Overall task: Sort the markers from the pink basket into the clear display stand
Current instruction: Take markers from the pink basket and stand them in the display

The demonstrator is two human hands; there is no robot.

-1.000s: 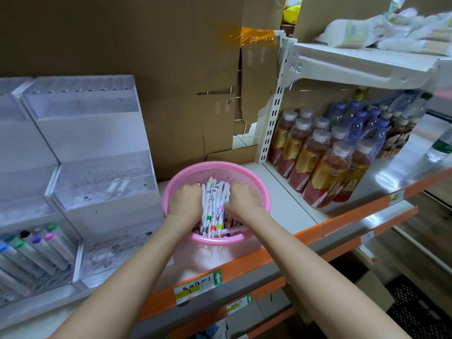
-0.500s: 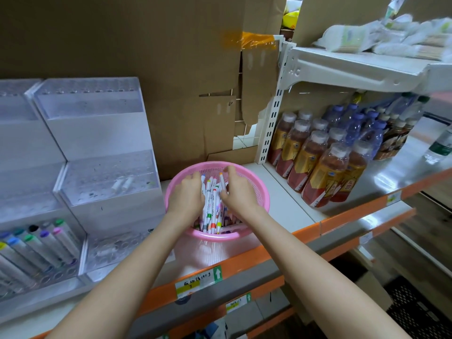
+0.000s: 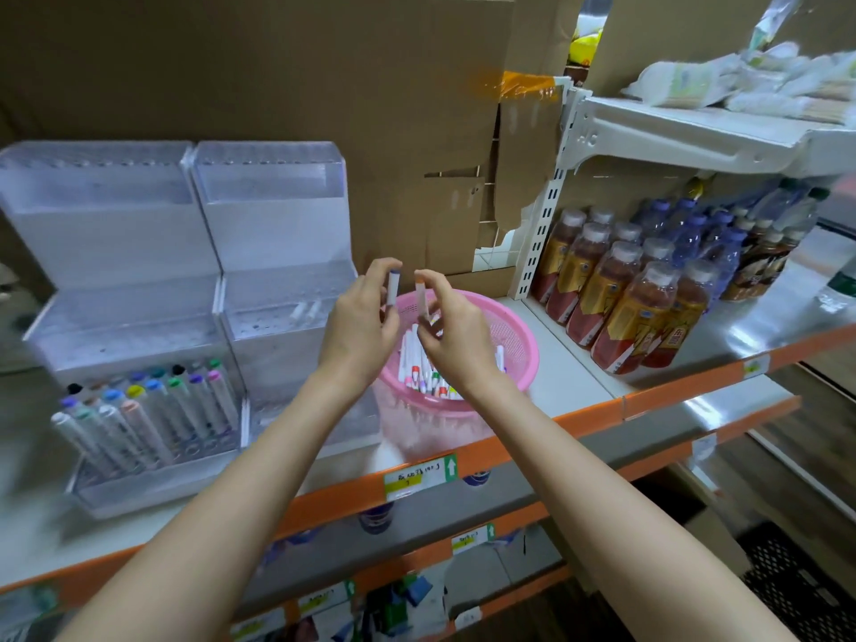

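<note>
Blue-capped marker [image 3: 393,289] pinched upright in the left hand [image 3: 359,331]; orange-capped marker [image 3: 420,299] pinched upright in the right hand [image 3: 456,338], both just above the basket [image 3: 521,340]. More markers [image 3: 417,366] lie in the basket. Left of the basket stands the clear stand [image 3: 139,312]; bottles [image 3: 620,308] stand right of the basket.

A pink mesh basket [image 3: 514,335] holds white markers [image 3: 417,363] with multicoloured caps, beside a blue-capped marker [image 3: 393,287] and an orange-capped marker [image 3: 421,298]; clear display stand [image 3: 273,215], orange shelf edge [image 3: 671,396], brown cardboard [image 3: 278,62], amber bottles [image 3: 625,317] with yellow labels.
</note>
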